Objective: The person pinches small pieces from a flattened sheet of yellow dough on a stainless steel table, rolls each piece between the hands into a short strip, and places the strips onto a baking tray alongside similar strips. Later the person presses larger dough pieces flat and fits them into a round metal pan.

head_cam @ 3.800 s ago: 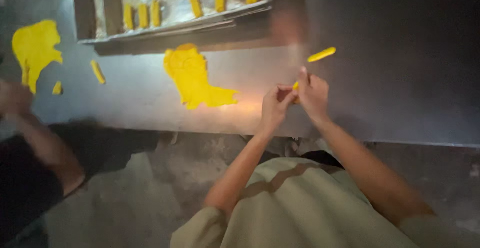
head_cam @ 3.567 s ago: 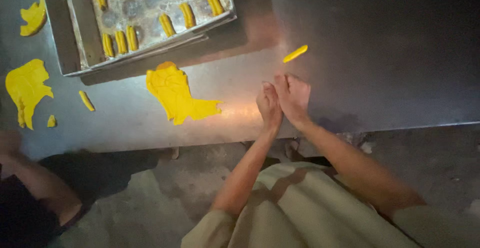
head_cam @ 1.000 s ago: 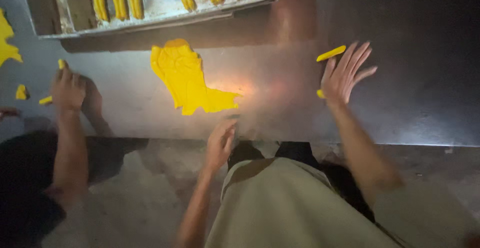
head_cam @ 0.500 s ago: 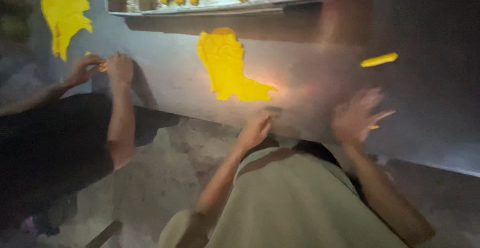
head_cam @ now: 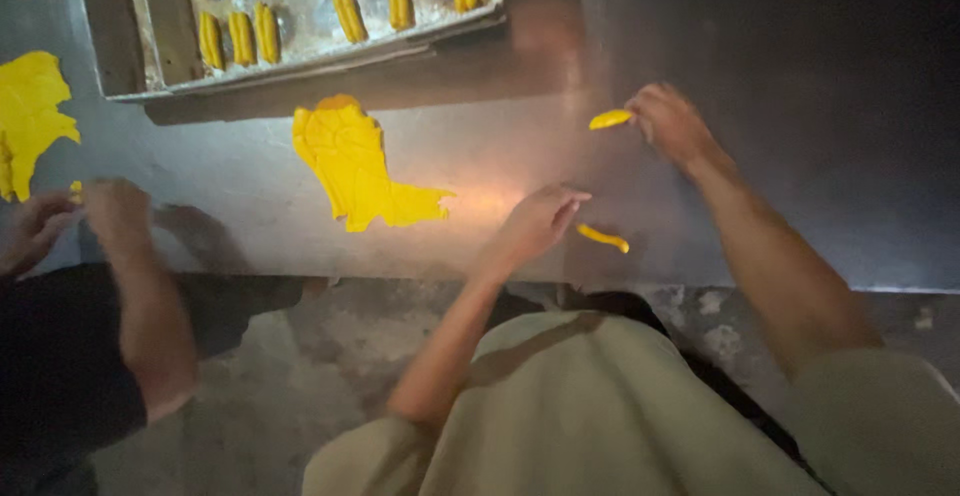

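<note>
Fingers [head_cam: 640, 116] of rt hand [head_cam: 672, 126] touch dough roll [head_cam: 610, 119].

One short yellow dough roll [head_cam: 610, 119] lies on the bench, tips curved. A second roll [head_cam: 603, 238] (thinner) lies nearer the edge

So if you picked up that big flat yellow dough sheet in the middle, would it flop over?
Probably, yes. The yellow dough sheet lies thin and flat on the metal table with ragged, torn edges, so it looks soft and would likely droop or tear. It may also stick a little. The small rolled piece by the left hand looks firmer and might roll.
</note>
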